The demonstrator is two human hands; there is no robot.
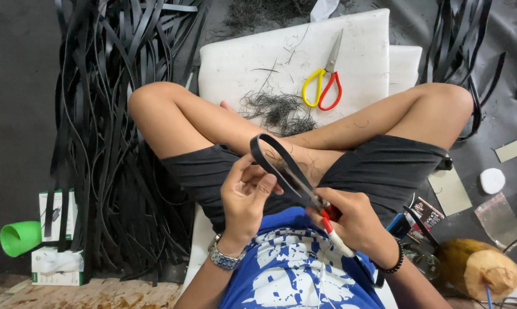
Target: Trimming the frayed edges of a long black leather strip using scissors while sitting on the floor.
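Note:
I sit cross-legged on a white foam mat. My left hand pinches a looped black rubber strip held over my lap. My right hand grips a pair of scissors with red and white handles; the blades point up-left along the strip's edge. A second pair of scissors with yellow and red handles lies on the mat beyond my shins. Next to it sits a heap of thin black trimmings.
A big pile of black strips covers the floor at left, with more strips at upper right. A green cup and small boxes lie at lower left. A coconut, plastic bag and packets lie at right.

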